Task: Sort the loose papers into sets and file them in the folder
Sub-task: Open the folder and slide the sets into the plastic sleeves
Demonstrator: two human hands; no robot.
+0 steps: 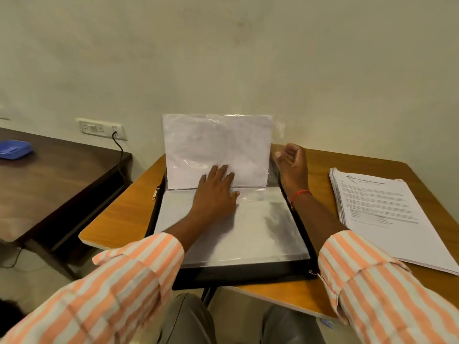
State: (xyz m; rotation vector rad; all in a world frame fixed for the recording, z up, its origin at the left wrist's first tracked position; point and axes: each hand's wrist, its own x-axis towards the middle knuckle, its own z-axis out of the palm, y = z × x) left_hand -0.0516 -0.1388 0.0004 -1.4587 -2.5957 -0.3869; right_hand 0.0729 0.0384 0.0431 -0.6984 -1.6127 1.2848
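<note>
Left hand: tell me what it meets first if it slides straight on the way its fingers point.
The left hand points away from the person, fingertips already on the raised plastic sleeve; it would press that first. The wall seems close behind, though depth is unclear.

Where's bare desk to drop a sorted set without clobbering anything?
Bare desk left of the open folder, out to the desk's edge; a narrow strip between folder and paper stack, crossed by the right forearm. Folder's middle is crowded: left hand presses there.
</note>
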